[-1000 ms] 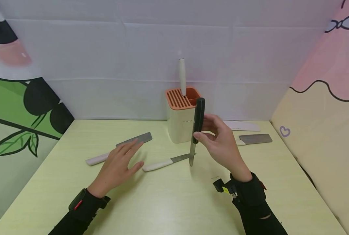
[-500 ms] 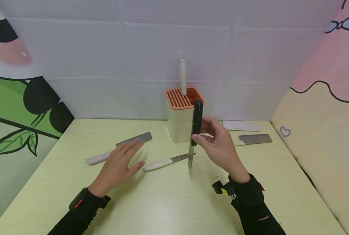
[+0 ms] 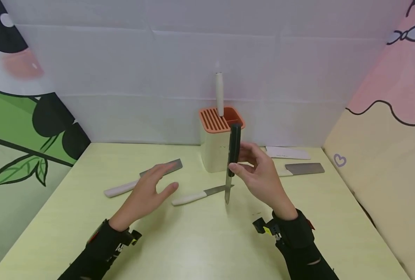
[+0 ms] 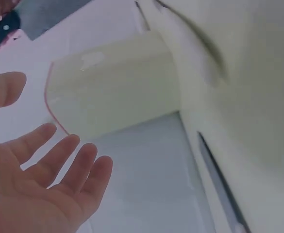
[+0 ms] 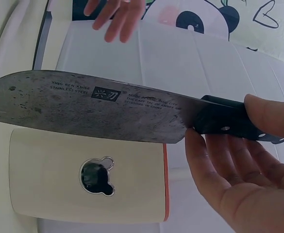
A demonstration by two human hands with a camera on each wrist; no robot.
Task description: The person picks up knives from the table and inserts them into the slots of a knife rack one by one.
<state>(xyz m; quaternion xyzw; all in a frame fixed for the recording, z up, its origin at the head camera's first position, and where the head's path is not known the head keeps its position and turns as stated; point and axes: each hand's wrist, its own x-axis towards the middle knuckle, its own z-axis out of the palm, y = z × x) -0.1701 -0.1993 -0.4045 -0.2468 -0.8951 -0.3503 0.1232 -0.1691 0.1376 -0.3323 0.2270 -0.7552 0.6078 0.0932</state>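
My right hand (image 3: 263, 177) grips the black handle of a kitchen knife (image 3: 234, 146), which hangs upright with its blade down in the head view. Up close in the right wrist view, the broad steel blade (image 5: 59, 104) carries printed lettering, and the thumb and fingers (image 5: 205, 160) pinch the riveted handle. Behind the knife stands a cream knife block (image 3: 211, 155) with an orange slotted top; a white-handled knife (image 3: 219, 95) is in it. My left hand (image 3: 142, 200) holds nothing, fingers extended above the table, overlapping a pale-handled cleaver (image 3: 121, 189).
A small white-handled knife (image 3: 190, 199) lies on the table (image 3: 200, 241) in front of the block. Farther right are another cleaver (image 3: 304, 168) and a flat white piece (image 3: 288, 153). A white backdrop (image 3: 158, 77) closes off the back, with printed panels at both sides.
My right hand has lowered the kitchen knife slightly. My left hand has turned at the wrist and its fingers have drawn closer together. The knives on the table have stayed put.
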